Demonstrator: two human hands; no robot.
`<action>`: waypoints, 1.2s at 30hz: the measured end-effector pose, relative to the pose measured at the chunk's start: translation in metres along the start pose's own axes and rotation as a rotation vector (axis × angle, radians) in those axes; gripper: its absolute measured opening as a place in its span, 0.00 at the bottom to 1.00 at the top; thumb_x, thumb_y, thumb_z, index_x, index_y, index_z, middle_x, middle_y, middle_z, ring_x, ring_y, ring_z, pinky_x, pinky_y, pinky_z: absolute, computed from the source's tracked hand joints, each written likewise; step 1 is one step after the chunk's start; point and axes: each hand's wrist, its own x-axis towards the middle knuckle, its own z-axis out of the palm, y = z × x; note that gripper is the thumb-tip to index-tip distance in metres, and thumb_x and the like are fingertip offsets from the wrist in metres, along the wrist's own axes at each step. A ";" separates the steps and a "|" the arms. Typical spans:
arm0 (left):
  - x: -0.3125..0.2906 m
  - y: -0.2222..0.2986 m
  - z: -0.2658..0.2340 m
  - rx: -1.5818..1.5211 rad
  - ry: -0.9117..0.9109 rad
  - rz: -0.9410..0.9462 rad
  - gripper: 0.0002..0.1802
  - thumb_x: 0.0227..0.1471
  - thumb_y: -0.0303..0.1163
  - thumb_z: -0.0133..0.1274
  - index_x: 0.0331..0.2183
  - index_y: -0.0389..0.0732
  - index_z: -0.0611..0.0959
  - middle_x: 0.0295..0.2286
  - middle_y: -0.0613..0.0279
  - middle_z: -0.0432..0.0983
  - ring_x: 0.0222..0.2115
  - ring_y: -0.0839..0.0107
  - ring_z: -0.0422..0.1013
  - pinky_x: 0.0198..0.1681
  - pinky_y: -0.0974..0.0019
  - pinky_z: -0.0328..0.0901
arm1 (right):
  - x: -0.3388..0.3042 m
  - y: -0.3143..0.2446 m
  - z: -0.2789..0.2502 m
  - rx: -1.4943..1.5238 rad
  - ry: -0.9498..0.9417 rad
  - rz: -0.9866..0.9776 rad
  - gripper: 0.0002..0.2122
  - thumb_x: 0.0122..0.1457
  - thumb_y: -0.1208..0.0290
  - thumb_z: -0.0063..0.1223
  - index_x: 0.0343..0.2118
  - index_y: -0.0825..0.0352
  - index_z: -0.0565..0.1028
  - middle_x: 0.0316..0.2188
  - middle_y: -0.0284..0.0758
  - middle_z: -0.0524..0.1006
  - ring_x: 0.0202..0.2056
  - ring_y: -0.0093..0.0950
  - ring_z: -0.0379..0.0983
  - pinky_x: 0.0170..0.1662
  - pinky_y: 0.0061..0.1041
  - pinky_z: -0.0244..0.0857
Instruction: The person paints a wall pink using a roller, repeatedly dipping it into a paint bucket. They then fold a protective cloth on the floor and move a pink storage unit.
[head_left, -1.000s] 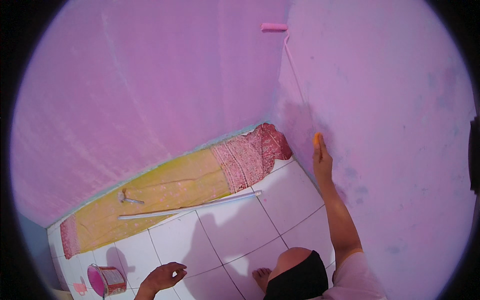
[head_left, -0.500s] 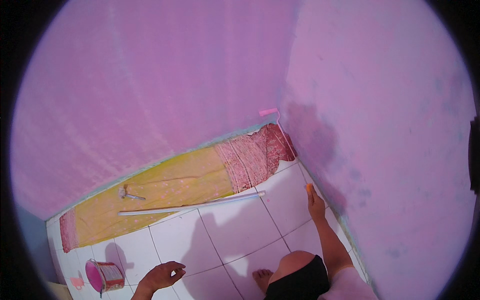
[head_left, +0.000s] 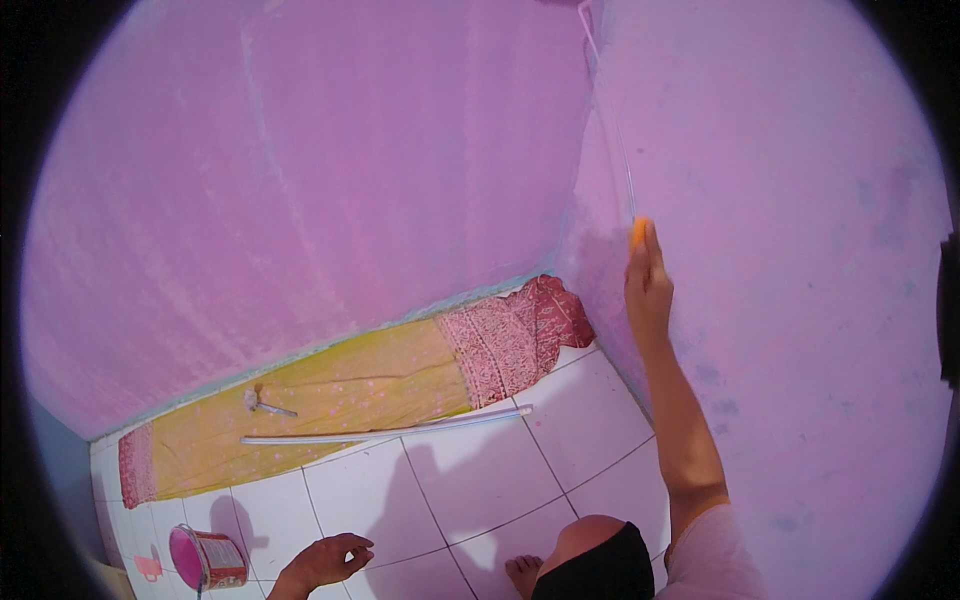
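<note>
My right hand (head_left: 648,290) is wrapped round the orange handle of a paint roller (head_left: 638,232), raised along the corner where two pink-purple walls meet. Its long thin frame runs upward to the top edge, where the roller head is mostly cut off. Low at the left, my left hand (head_left: 325,562) hangs above the tiled floor with nothing in it, its fingers loosely curled and apart from the thumb. Left of it stands a paint bucket (head_left: 222,560) with pink inside.
A yellow cloth (head_left: 340,375) with red patterned ends and pink spots lies along the wall's foot. On it is a small brush-like tool (head_left: 268,404). A long pale pole (head_left: 400,430) lies across the cloth's edge and the white tiles. A small pink object (head_left: 148,568) sits beyond the bucket.
My right hand has lifted the paint roller from low by the corner to high up the wall, its head passing out at the top. My left hand has barely moved.
</note>
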 end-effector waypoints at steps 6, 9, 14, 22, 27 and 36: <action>-0.003 -0.006 -0.005 -0.009 0.050 0.012 0.21 0.61 0.47 0.55 0.48 0.42 0.83 0.39 0.56 0.83 0.42 0.59 0.79 0.49 0.60 0.72 | 0.017 -0.011 0.007 -0.010 -0.072 0.044 0.24 0.74 0.61 0.40 0.69 0.63 0.61 0.57 0.46 0.72 0.50 0.34 0.75 0.49 0.26 0.69; -0.003 -0.010 -0.003 -0.023 0.065 0.021 0.20 0.61 0.46 0.56 0.47 0.42 0.84 0.39 0.56 0.83 0.41 0.60 0.80 0.48 0.61 0.72 | -0.032 0.034 0.020 -0.123 -0.054 -0.085 0.24 0.74 0.63 0.40 0.70 0.59 0.58 0.51 0.42 0.76 0.47 0.29 0.74 0.50 0.24 0.67; -0.003 -0.013 0.000 -0.012 0.071 0.032 0.20 0.60 0.45 0.57 0.47 0.42 0.84 0.38 0.56 0.84 0.40 0.60 0.80 0.47 0.61 0.73 | -0.160 0.113 0.012 -0.124 -0.183 -0.025 0.23 0.73 0.65 0.41 0.68 0.64 0.61 0.60 0.47 0.72 0.60 0.42 0.71 0.60 0.32 0.65; -0.010 -0.018 -0.006 -0.040 0.108 0.026 0.19 0.60 0.45 0.56 0.46 0.41 0.84 0.40 0.53 0.83 0.41 0.58 0.79 0.48 0.59 0.72 | -0.249 0.141 -0.018 -0.236 -0.357 0.162 0.22 0.73 0.65 0.42 0.66 0.69 0.63 0.56 0.49 0.75 0.56 0.42 0.74 0.57 0.30 0.67; -0.016 -0.034 -0.025 0.079 0.142 0.007 0.20 0.60 0.44 0.57 0.46 0.40 0.84 0.40 0.51 0.83 0.40 0.57 0.79 0.48 0.58 0.72 | -0.177 0.096 0.001 -0.028 -0.188 0.013 0.23 0.73 0.66 0.39 0.67 0.71 0.61 0.61 0.50 0.70 0.61 0.43 0.68 0.63 0.33 0.62; -0.007 -0.068 -0.026 0.162 -0.014 -0.067 0.25 0.62 0.50 0.51 0.48 0.39 0.82 0.43 0.52 0.81 0.44 0.54 0.77 0.51 0.56 0.70 | -0.003 -0.028 0.034 0.046 -0.054 -0.051 0.24 0.73 0.63 0.42 0.68 0.66 0.60 0.60 0.47 0.73 0.59 0.35 0.72 0.58 0.27 0.66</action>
